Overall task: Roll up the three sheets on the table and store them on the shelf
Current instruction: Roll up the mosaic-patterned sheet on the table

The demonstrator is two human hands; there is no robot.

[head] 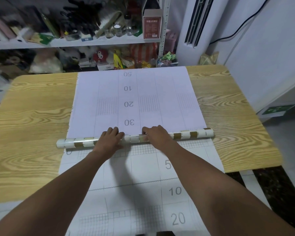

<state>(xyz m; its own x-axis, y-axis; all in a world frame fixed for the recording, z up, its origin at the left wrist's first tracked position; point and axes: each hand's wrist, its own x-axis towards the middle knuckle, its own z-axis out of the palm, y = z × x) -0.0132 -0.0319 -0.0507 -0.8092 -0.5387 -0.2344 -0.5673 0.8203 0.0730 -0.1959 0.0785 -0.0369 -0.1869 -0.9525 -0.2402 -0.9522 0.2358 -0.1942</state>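
Observation:
A partly rolled sheet forms a long tube (191,134) with a white and gold tile pattern, lying across the wooden table (32,126). Its unrolled part (133,96), white with upside-down numbers 50 to 30, stretches to the far table edge. My left hand (110,139) and my right hand (156,134) both rest on the tube's middle, fingers curled over its far side. Under the tube lies another white sheet (138,193) with a grid and numbers 5, 10, 20, running off the near edge. The metal shelf (92,42) stands behind the table.
The shelf is crowded with bottles, a red-brown box (152,24), bags and toys. A white floor air conditioner (194,28) stands at the back right, next to a white wall. Bare tabletop shows on both sides of the sheets.

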